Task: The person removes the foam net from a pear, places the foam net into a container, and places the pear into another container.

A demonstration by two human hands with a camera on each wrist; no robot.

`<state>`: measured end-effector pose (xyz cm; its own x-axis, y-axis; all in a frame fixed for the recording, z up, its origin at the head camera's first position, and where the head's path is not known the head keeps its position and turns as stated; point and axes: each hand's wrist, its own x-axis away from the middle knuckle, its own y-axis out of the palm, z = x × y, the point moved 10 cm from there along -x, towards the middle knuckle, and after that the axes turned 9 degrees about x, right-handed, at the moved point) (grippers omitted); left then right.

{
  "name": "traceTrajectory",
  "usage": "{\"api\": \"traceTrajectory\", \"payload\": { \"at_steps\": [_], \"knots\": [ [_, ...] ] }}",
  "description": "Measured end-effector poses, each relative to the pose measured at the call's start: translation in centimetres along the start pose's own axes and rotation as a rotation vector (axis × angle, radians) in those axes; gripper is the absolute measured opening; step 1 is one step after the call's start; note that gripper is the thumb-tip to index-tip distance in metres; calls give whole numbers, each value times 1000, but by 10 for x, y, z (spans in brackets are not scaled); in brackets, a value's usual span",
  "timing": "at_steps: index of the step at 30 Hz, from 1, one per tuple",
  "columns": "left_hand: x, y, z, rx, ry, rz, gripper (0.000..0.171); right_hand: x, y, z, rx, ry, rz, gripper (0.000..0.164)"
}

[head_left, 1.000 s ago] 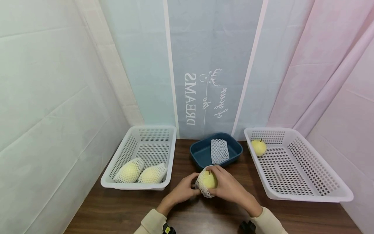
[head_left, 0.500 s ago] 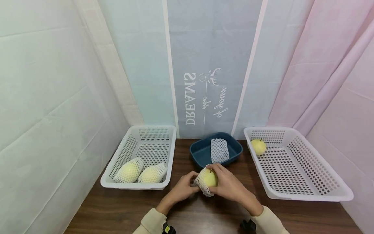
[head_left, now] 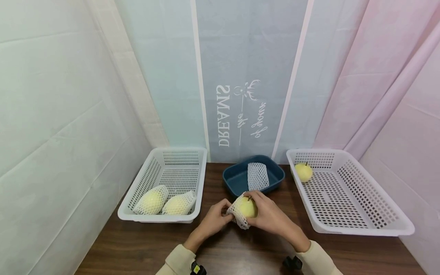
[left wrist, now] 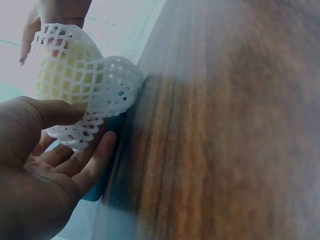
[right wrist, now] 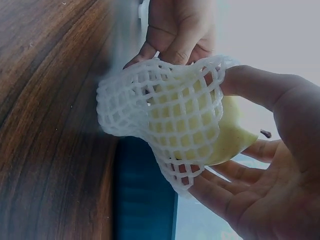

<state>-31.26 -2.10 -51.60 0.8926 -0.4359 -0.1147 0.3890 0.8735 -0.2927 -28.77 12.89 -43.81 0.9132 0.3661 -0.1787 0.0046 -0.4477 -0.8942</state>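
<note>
In the head view, a pale yellow pear (head_left: pixel 249 207) with a short stem is partly inside a white foam net sleeve (head_left: pixel 237 214). My right hand (head_left: pixel 270 216) holds it from the right, thumb and fingers on the fruit and the net's open edge. The stem end is bare, as the right wrist view shows of the pear (right wrist: pixel 231 131). From the other side, my left hand (head_left: pixel 214 219) pinches the net's tail between thumb and fingers. In the left wrist view, the thumb of the left hand (left wrist: pixel 47 165) presses the mesh (left wrist: pixel 75 75) while the other fingers curl beneath.
A blue tray (head_left: pixel 237 183) behind the hands holds another flat foam net (head_left: pixel 258 176). The left white basket (head_left: pixel 161 218) contains two netted pears (head_left: pixel 151 201). One bare pear (head_left: pixel 304 172) sits in the right white basket (head_left: pixel 361 231). Everything stands on a dark wooden table (head_left: pixel 144 248).
The pear and its net have risen slightly, away from me. My left thumb and fingers have drawn closer together on the net's left end. The baskets and tray look the same.
</note>
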Motion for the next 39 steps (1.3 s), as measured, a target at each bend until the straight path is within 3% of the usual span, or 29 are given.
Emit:
{"api": "traceTrajectory", "payload": {
  "at_steps": [6, 14, 24, 39],
  "knots": [
    [0, -3, 3, -40, 16, 28, 10, 0, -3, 1, 8, -8, 6, 72],
    [-1, -3, 2, 12, 0, 41, 4, 0, -9, 3, -6, -1, 19, 73],
    [-4, -7, 9, 34, 66, 95, 15, -2, -16, 5, 2, 4, 36, 74],
    [-3, -16, 9, 10, 75, 179, 4, -2, -24, 9, -23, -20, 56, 71]
  ]
}}
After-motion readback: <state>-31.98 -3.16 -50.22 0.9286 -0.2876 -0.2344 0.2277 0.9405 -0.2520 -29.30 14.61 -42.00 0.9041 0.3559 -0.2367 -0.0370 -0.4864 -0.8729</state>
